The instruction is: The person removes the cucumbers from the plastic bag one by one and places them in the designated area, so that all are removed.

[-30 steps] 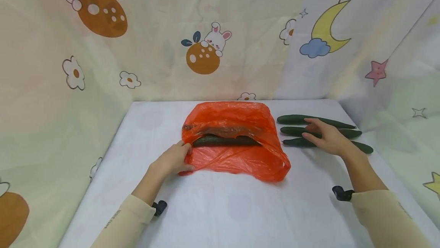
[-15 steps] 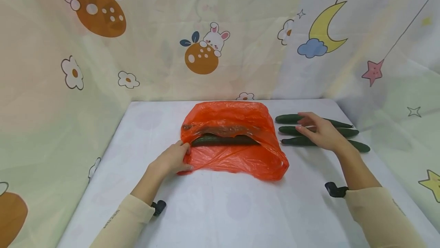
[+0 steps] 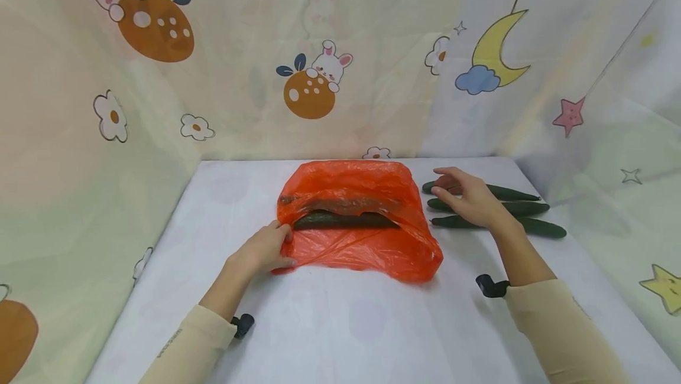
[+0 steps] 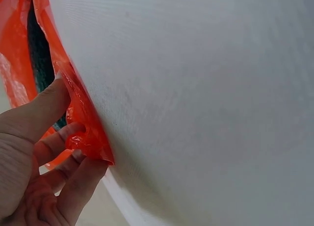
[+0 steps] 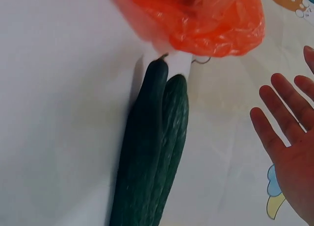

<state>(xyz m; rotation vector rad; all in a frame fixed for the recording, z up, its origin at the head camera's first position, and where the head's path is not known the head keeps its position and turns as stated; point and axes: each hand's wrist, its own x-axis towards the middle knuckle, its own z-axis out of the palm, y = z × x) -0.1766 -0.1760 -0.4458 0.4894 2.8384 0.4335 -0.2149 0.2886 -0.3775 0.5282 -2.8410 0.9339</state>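
A crumpled red plastic bag (image 3: 362,249) lies at the middle of the table with its mouth towards me. Inside the opening shows a dark green cucumber (image 3: 346,220), partly covered by the film. My left hand (image 3: 260,248) pinches the bag's left edge between thumb and fingers; the left wrist view shows the gathered film (image 4: 91,123) there. To the bag's right lie three cucumbers side by side: a back one (image 3: 513,194), a middle one (image 3: 527,208) and a front one (image 3: 542,228). Over their left ends hovers my right hand (image 3: 470,198), fingers spread and holding nothing.
A white cloth covers the table (image 3: 340,325). A printed curtain (image 3: 239,77) stands close behind the table and along both sides. Each wrist wears a small black camera, the left one (image 3: 243,325) and the right one (image 3: 490,286).
My right hand has moved left over the cucumbers towards the bag, and carries nothing. The left hand keeps its hold on the bag's edge. The head view has shifted slightly.
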